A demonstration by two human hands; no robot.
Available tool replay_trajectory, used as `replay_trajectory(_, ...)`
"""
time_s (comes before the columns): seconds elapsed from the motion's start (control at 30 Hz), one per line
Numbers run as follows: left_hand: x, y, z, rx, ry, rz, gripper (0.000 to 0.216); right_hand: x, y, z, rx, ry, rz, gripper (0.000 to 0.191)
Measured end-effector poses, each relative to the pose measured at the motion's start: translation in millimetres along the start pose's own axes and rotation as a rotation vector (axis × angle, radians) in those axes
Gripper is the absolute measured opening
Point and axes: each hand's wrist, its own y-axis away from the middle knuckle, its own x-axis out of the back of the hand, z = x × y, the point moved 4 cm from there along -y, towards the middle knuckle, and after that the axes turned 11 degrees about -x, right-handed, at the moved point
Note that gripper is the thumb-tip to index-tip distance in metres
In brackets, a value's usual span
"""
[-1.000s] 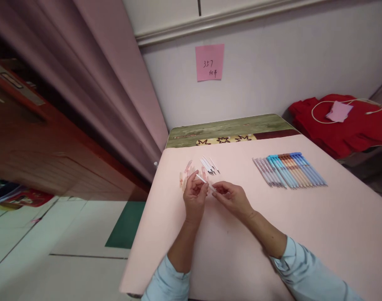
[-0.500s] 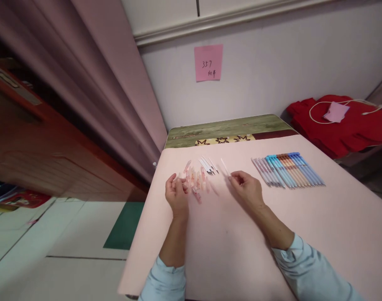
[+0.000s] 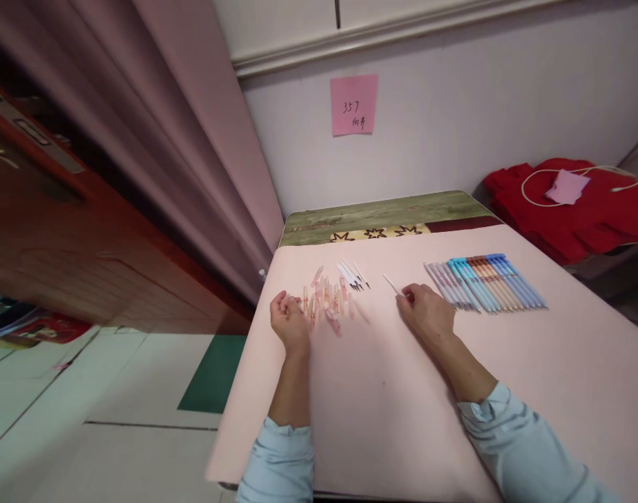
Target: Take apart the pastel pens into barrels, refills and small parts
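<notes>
My left hand [image 3: 290, 323] hovers at the left side of a loose pile of pinkish clear pen barrels [image 3: 326, 297]. Its fingers are curled in, and whatever they may hold is hidden. In the pinch of my right hand [image 3: 428, 311] is a thin white pen refill [image 3: 390, 282], its tip pointing up and left. Between the hands, beyond the pile, lie several white refills with dark ends [image 3: 354, 275]. To the right of my right hand, assembled pens [image 3: 486, 283] are lined up side by side in grey-purple, light blue, brown and blue.
A pink cloth [image 3: 381, 419] covers the table. Behind it stands a wall with a pink note [image 3: 354, 105]. Red fabric [image 3: 560, 223] with a white cable lies at the right, and a curtain [image 3: 208, 126] and a wooden door [image 3: 114, 258] flank the left side.
My right hand has moved right with the refill, away from the pile. My left hand has drawn slightly left, its fingers more curled. The view has shifted a little.
</notes>
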Motion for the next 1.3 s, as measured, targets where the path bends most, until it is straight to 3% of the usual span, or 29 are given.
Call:
replay_trajectory(0.17,5,-6,-8,0.021,-0.020,0.032,0.034,7,9,-9,0.016,-0.162,0.039,0.026)
replay_trajectory(0.3,1,-2,-8,0.004,-0.003,-0.012,0.031,2,24,-47,0.110,-0.226,-0.116,0.022)
replay_trajectory(0.43,1,1,-9,-0.005,-0.010,-0.018,0.027,-8,28,-97,0.228,-0.100,-0.156,0.023)
replay_trajectory(0.6,2,-1,-12,0.006,-0.025,0.002,0.024,-24,14,-131,0.195,0.146,-0.257,0.031)
replay_trajectory(0.8,-1,-1,-12,0.011,-0.041,0.009,0.020,-31,-1,-144,0.143,0.216,-0.319,0.024)
replay_trajectory(1.3,-3,0,-12,0.007,-0.042,0.004,0.019,-42,-24,-150,0.072,0.297,-0.515,0.035)
